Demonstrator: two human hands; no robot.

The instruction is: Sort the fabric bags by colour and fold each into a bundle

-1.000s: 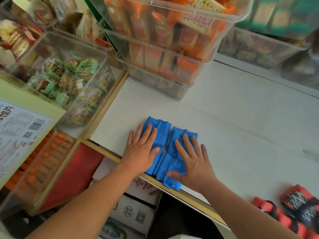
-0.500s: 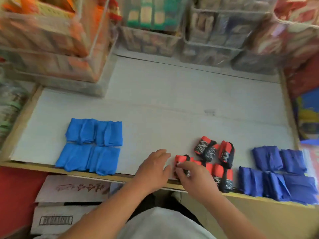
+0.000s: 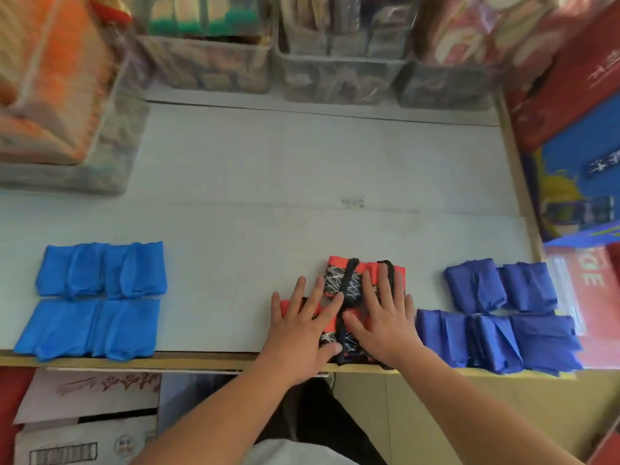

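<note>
Left hand (image 3: 302, 333) & right hand (image 3: 385, 325), both flat & unclenched, press red bags (image 3: 337, 283) on desk (image 3: 268, 196); soft, light, prob springy, so I'd pinch each across its middle.

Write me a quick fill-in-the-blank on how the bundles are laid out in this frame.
1. The left hand and right hand press flat on the ____-and-black bundles.
2. The light blue bundles number ____.
3. The dark blue bundles lie to the hands' ____.
Missing: red; four; right.
</note>
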